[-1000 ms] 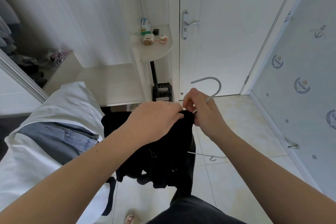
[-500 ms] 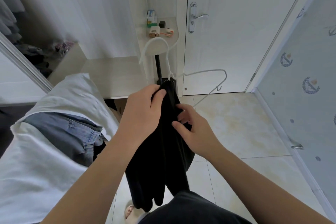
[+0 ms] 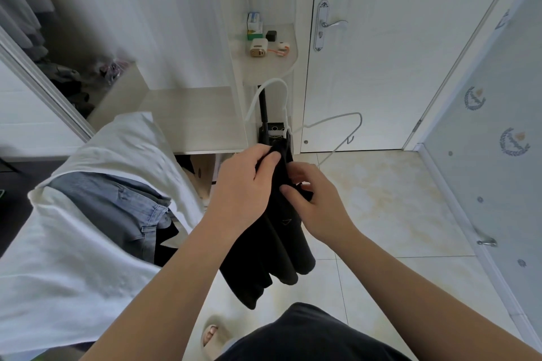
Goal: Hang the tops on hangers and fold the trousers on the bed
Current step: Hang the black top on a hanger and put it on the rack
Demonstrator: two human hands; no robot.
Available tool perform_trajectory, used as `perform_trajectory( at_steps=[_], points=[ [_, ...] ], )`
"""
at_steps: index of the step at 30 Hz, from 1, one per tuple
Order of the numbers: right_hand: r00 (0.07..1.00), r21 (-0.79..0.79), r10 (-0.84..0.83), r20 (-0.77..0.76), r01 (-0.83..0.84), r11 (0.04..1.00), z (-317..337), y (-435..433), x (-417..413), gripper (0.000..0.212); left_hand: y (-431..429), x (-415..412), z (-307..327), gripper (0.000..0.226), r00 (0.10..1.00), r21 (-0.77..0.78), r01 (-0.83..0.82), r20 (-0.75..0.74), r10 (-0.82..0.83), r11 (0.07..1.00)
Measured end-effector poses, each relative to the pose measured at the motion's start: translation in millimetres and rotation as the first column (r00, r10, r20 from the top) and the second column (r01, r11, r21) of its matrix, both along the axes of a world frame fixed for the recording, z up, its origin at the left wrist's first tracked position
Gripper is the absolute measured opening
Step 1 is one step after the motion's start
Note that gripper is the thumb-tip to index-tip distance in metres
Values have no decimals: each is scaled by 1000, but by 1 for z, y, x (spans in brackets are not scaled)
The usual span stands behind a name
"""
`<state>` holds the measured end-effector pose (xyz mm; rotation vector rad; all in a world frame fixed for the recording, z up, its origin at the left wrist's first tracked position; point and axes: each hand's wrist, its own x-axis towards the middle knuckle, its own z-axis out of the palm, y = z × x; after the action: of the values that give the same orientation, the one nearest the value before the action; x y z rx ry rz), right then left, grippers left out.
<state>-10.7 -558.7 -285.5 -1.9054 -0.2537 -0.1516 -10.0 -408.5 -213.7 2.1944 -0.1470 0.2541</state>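
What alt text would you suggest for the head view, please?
A person's left hand grips a black fabric garment just below the hook of a thin white wire hanger, while the right hand pinches its side; blue denim jeans lie on the white-sheeted bed.

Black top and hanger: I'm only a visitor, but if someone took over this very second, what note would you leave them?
Left hand: grips the black fabric top near its upper end, holding it up over the floor.
Right hand: fingers pinch the same top a little lower.
White wire hanger: the hook rises above the top. One arm sticks out bare to the right, so the top is not fully on.
Blue denim trousers: lie rumpled on the white-sheeted bed.
Done: nothing finished that shows.
Left: seat the top on the hanger, hang it up, fold the trousers.
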Motion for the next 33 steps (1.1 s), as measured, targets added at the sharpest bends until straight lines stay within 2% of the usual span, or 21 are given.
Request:
perform_trajectory(
  at_steps=[5, 8, 9, 11, 14, 17, 19, 22, 24, 26, 28, 30, 31, 33],
  points=[
    [997, 38, 32, -76, -29, 999, -2, 3, 7, 13, -2, 0, -1, 26, 1000, -10, 7, 8, -7, 1000],
    [994, 4, 26, -102, -26, 1000, -6, 2, 8, 23, -3, 0, -2, 26, 1000, -5, 13, -10, -13, 1000],
    [993, -7, 23, -115, -24, 1000, -8, 1, 8, 19, -2, 1, -3, 26, 1000, -7, 4, -12, -4, 1000],
    [979, -35, 65, -195, -73, 997, -15, -4, 10, 11, 2, 3, -3, 25, 1000, -13, -29, -8, 29, 1000],
    [912, -93, 167, -376, -216, 972, -35, -13, 10, 19, 8, 5, -2, 23, 998, -34, -63, -2, 62, 997],
    [880, -240, 145, -452, -276, 931, -61, -26, 2, 11, 18, 7, 0, 22, 996, -47, -89, 2, 89, 995],
    [903, -379, 99, -418, -272, 884, -75, -39, 0, 5, 30, 8, 1, 21, 997, -14, -79, -2, 79, 997],
    [970, -547, 65, -233, -186, 816, -85, -67, 5, 19, 54, 9, -4, 25, 999, 73, 3, -32, -1, 997],
    [996, -694, 47, -82, -91, 714, -87, -90, 10, 30, 69, 6, -7, 26, 996, 93, 63, -73, -56, 994],
    [1000, -793, 29, -5, -22, 609, -84, -114, 14, 37, 82, 2, -9, 20, 989, 92, 103, -116, -92, 990],
    [999, -790, 44, 15, -15, 612, -71, -131, 18, 49, 90, 0, -10, 21, 978, 111, 145, -168, -125, 983],
    [996, -730, 87, -33, -84, 678, -51, -139, 21, 68, 92, -1, -13, 24, 965, 150, 187, -212, -153, 971],
    [992, -688, 109, -58, -119, 716, -38, -138, 21, 70, 90, -1, -15, 28, 963, 185, 201, -219, -159, 962],
    [989, -624, 143, -35, -134, 770, -14, -126, 19, 60, 79, -1, -18, 31, 960, 263, 235, -210, -183, 936]
  ],
)
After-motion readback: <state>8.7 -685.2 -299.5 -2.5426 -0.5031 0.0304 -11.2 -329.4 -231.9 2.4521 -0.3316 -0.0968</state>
